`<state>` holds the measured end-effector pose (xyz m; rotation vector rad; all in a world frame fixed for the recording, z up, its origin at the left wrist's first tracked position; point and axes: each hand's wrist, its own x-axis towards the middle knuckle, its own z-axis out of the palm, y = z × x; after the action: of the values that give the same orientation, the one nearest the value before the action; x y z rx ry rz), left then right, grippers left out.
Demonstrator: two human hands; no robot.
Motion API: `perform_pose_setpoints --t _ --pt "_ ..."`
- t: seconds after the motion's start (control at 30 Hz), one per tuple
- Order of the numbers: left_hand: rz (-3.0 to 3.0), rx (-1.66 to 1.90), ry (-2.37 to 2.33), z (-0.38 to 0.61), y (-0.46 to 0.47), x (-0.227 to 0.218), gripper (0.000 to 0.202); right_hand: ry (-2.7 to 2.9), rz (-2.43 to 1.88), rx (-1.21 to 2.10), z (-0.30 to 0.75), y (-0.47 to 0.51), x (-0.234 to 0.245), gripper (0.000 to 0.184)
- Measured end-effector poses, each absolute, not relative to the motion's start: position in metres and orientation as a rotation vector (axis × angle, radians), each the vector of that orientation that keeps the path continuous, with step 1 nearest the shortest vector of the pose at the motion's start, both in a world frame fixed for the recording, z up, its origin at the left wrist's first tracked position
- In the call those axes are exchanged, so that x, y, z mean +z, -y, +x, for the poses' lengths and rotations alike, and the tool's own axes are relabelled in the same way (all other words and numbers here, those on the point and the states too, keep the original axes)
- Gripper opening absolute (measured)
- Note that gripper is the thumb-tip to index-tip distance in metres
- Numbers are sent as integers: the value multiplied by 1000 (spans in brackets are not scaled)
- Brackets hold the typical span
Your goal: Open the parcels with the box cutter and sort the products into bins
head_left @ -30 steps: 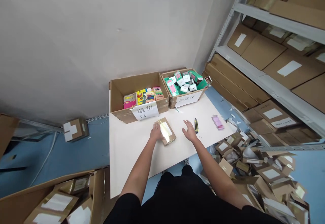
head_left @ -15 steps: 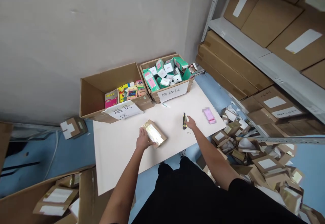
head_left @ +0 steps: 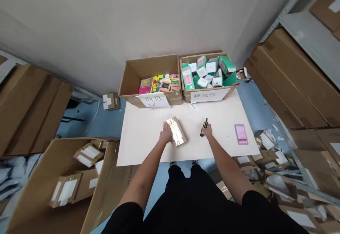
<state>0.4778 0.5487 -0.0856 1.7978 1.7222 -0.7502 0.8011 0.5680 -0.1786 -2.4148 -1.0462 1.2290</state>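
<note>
A taped cardboard parcel with a shiny white label lies on the white tabletop. My left hand grips its left side, fingers reaching onto the top. To the right, a yellow and black utility knife is tilted at an angle by the fingers of my right hand. Those fingers close around its near end, and the knife is at the tabletop. Whether its blade is out is too small to tell.
Behind stand an open carton of colourful packs and another carton of green and white boxes, both with paper signs. A blurred pink item lies at right. A large carton of parcels stands lower left; opened boxes cover the floor right.
The view has turned left and levelled, so the table and cartons appear farther right. My right hand has closed in on the knife. My left hand stays on the parcel.
</note>
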Motion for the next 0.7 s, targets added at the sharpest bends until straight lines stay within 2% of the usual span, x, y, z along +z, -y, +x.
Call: perform_pose_setpoints --t 0.17,0.23,0.4,0.7 --pt "1842 -735 -1733 482 -548 -86 147 1422 -1836 1400 723 -581 -127 74" --pt "1869 -711 -1744 483 -547 -88 147 1674 -1746 1349 687 -582 -104 68" --pt "1912 -626 -1715 479 -544 -92 146 2188 -1852 1111 620 -587 -68 55" --pt "1916 -571 -1653 476 -546 -103 148 2383 -2099 952 589 -580 -51 56"
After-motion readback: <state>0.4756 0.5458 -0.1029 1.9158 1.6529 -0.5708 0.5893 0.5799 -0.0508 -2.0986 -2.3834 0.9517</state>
